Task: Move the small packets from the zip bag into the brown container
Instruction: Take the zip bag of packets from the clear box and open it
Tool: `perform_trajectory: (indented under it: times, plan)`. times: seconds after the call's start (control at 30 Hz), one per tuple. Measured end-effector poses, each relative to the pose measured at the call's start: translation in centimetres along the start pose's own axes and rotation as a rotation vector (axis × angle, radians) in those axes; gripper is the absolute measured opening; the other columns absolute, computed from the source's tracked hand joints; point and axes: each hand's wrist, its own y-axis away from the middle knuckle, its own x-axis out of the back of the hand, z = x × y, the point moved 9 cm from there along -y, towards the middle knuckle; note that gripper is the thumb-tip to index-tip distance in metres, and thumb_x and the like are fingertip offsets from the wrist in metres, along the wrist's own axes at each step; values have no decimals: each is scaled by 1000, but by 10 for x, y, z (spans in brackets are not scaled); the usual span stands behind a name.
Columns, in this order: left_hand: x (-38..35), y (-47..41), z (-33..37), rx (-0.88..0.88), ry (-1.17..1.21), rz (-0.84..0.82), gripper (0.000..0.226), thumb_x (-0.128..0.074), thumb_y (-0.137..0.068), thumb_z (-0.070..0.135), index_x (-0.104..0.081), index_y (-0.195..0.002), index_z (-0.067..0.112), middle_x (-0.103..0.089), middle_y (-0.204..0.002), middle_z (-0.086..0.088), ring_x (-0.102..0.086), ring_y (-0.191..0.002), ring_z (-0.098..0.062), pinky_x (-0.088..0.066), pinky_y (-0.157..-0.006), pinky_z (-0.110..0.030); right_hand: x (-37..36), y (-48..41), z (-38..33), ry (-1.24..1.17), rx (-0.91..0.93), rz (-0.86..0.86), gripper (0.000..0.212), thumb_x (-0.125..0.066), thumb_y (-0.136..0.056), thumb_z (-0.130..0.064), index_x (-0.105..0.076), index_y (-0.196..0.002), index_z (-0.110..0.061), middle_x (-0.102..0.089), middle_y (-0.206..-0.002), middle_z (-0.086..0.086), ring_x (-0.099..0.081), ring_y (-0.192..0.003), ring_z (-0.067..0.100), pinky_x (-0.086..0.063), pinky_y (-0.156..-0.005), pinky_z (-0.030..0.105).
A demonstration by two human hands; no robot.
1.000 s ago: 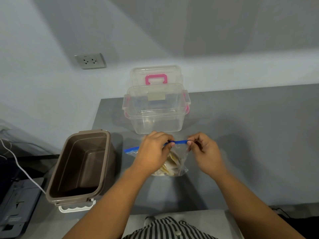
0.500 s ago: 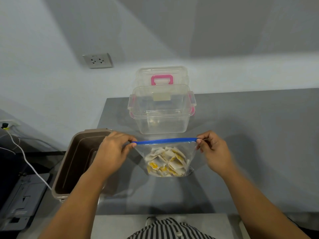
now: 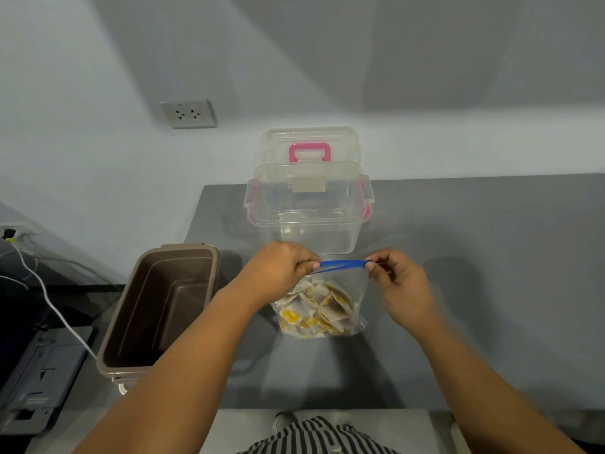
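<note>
Clear plastic zip bag [image 3: 360,290] held upright over the grey counter [image 3: 474,306] by its blue zip strip [image 3: 342,265].

The strip is pinched at one end by the left hand [image 3: 278,268] and at the other by the right hand [image 3: 401,285], fingers curled on it; its two blue edges are seen slightly parted. The small packets [image 3: 316,311], white and yellow, are heaped in the bottom of the bag. The brown container [image 3: 188,248] is set just left of the bag, uncovered. A clear box [image 3: 307,224] is stood behind the bag, its pink-handled lid [image 3: 309,142] propped against the wall.
</note>
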Motion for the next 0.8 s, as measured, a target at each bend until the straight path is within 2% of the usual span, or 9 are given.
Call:
perform_trajectory:
  times: [0.1,0.17,0.27,0.37,0.43,0.53,0.63,0.73,0.8]
  plan:
    - [-1,0,-6,103,47,9,19,-60,-98,31,-77,-100,22,-68,-78,11,-57,-66,-4,-41,-64,-19,12,14,0,-16,-70,265,15,-74,-90,-15,-62,-93,-24,-65,-87,-3,-53,-67,8,-47,-66,18]
    - [-4,7,-15,197,124,37,18,-61,-97,31,-76,-90,24,-68,-70,8,-58,-62,-8,-47,-62,-24,9,28,0,-45,-151,351,19,-75,-89,-23,-59,-86,-13,-59,-77,0,-49,-62,7,-45,-67,27]
    - [-6,24,-26,325,330,112,25,-61,-97,27,-71,-76,19,-66,-62,-1,-55,-54,-10,-51,-63,-30,-38,38,5,-96,-426,28,42,-72,-86,-47,-59,-76,-8,-60,-63,-1,-54,-56,9,-45,-55,25]
    - [-13,41,-27,431,566,154,25,-61,-98,21,-71,-77,14,-65,-60,-1,-56,-52,-9,-49,-58,-22,-81,52,10,-136,-670,-265,52,-69,-83,-64,-62,-96,-14,-69,-77,-2,-63,-60,11,-49,-52,23]
    - [-22,51,-30,514,714,188,24,-61,-98,17,-73,-80,10,-68,-65,-5,-58,-56,-11,-50,-60,-22,-94,54,12,-201,-749,-288,42,-70,-87,-55,-63,-100,-15,-67,-79,0,-62,-61,14,-52,-56,28]
    - [-38,65,-41,658,973,243,23,-59,-100,16,-73,-85,6,-69,-70,-7,-62,-63,-18,-51,-69,-35,-101,52,15,-365,-830,-230,11,-62,-97,-19,-65,-91,-11,-63,-78,7,-60,-63,21,-53,-64,36]
    - [-51,76,-48,829,1231,321,23,-52,-103,12,-69,-90,2,-68,-81,-13,-62,-72,-24,-54,-73,-39,-99,46,24,-584,-913,-101,18,-51,-100,-3,-60,-85,-7,-62,-78,12,-60,-65,26,-52,-60,35]
    - [-60,86,-54,956,1417,365,23,-48,-104,11,-66,-93,2,-70,-92,-15,-67,-79,-27,-59,-71,-40,-97,44,37,-833,-1018,-13,22,-43,-104,0,-60,-90,-2,-65,-83,16,-62,-75,27,-52,-63,41]
    - [-67,91,-55,1020,1505,360,24,-45,-105,11,-65,-95,2,-71,-95,-16,-68,-81,-28,-58,-73,-40,-95,41,45,-926,-1041,-4,23,-40,-105,0,-58,-90,0,-64,-75,14,-60,-74,25,-57,-62,41]
